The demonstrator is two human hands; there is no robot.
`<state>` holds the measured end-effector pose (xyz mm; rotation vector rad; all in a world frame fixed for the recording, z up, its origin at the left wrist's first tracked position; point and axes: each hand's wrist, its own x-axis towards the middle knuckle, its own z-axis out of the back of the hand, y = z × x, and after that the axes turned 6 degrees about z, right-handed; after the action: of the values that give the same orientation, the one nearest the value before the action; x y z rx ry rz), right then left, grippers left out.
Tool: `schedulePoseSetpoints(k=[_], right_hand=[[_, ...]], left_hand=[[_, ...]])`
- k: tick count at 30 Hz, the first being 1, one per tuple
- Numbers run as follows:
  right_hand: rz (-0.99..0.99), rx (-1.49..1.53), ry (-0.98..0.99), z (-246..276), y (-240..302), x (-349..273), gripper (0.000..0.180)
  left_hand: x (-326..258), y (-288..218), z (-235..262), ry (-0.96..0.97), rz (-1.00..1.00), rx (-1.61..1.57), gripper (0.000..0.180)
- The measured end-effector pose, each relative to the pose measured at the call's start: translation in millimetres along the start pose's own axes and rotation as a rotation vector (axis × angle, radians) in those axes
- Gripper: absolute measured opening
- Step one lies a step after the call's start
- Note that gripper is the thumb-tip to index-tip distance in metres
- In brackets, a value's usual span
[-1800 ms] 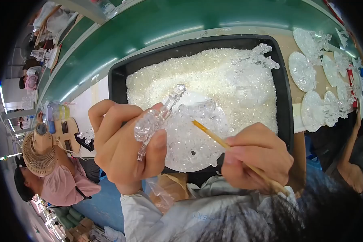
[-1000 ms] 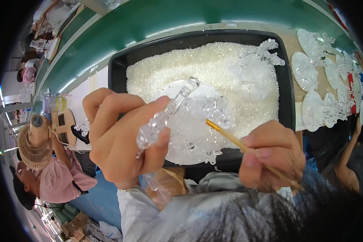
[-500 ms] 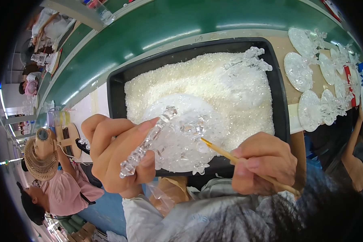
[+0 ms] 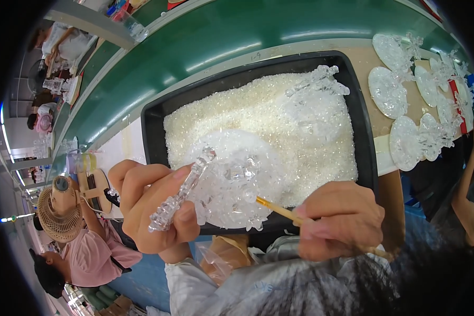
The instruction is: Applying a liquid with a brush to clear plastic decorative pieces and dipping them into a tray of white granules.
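My left hand is closed on a clear, knobbly plastic ornament, pinching its bar-like part between thumb and fingers. Behind that bar a round, glittery clear disc tilts over the tray; whether bar and disc are one piece I cannot tell. A thin paintbrush with a yellowish tip is gripped in my right hand. Its tip points left and lies at the disc's lower right part. Below is a black tray filled with whitish glittering granules.
Another clear ornament lies on the granules at the tray's far right. Several glittered disc ornaments stand on the brown board to the right. A green surface runs behind the tray. To the left are a tan fan and a person in pink.
My left hand and the ornament have shifted slightly down and left. The brush tip has moved a little lower and left along the disc.
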<state>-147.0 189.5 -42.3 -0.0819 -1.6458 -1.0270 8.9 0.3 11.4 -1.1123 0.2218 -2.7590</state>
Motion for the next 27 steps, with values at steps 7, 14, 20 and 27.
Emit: schedulePoseSetpoints(k=[7,14,20,27], right_hand=[[-0.008,-0.038,-0.001,-3.5,-1.8,-2.7,0.028],[-0.045,0.089,0.137,0.0,3.5,10.3,0.035],[0.02,0.036,0.137,-14.6,1.7,6.3,0.032],[0.072,0.044,0.151,-17.6,1.4,5.5,0.034]], left_hand=[[-5.1,-1.1,-6.7,-0.099,0.032,-0.021,0.027],[-7.9,1.5,-7.9,-0.115,0.033,-0.068,0.026],[-10.8,-6.3,-6.7,-0.057,0.084,0.017,0.035],[-7.6,-15.6,2.6,-0.015,0.052,0.073,0.031]])
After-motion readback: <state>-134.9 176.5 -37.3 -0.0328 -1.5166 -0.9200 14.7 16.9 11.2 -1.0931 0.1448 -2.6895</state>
